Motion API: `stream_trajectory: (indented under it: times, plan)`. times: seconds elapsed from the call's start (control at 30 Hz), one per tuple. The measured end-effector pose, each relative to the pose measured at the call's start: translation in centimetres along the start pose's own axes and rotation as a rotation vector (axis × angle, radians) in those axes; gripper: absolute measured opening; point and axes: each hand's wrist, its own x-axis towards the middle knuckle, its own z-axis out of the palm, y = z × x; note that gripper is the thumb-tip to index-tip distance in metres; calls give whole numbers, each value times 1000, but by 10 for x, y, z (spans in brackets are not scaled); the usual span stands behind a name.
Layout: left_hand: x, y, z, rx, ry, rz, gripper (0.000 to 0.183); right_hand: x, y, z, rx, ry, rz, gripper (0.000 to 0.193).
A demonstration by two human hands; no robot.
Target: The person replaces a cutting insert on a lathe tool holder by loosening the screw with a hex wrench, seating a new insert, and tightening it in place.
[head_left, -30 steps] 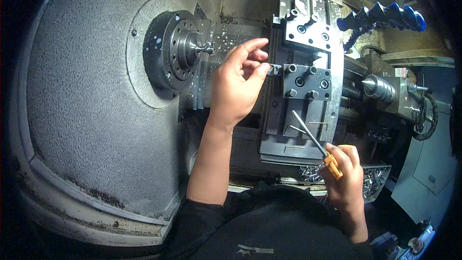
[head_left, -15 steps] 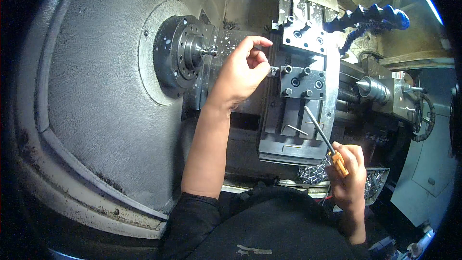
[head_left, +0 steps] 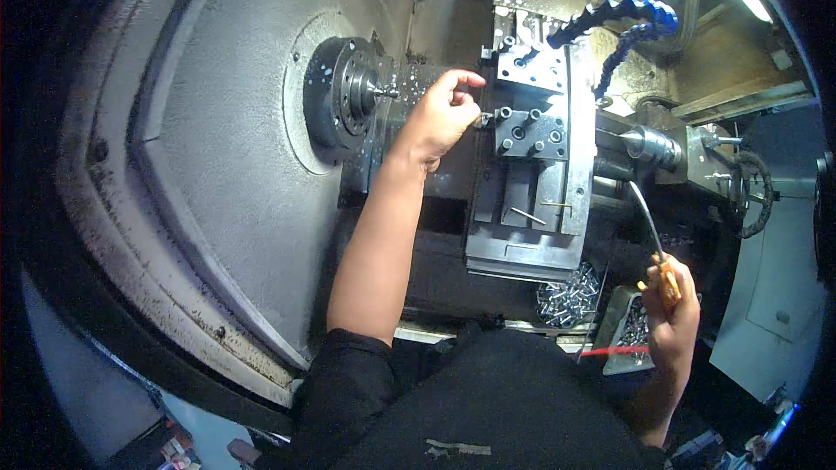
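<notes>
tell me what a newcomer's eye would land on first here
Probably the bright blue hose, curling across the upper right. Next, perhaps, the orange-handled tool upright in the right hand, at lower right, then the round black spindle, left of centre.

Chuck [head_left: 335,96] left of tool blocks [head_left: 536,132]

Legible text: none. Markings: one long, narrow, pale grey mark [head_left: 459,448], slightly tilted, on the front of the person's black fabric shirt [head_left: 522,396], near the lower edge of the head view. A smaller, irregular pale patch sits just below its left end. Both too small and blurred to resolve as letters, numerals or a sign.
</notes>
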Motion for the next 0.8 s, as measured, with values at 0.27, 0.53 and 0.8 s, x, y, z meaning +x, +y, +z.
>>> stream_trajectory:
  times: [0.27,0.53,0.8]
  plan:
    - [-23,-27,13,-213,138,38,48,-88,79,-115,-198,338,169,45]
    - [-69,-62,22,-503,478,44,41,-210,296,-135,-72,571,223,47]
    - [-144,-91,55,-393,631,-21,14,-271,397,-21,78,686,617,55]
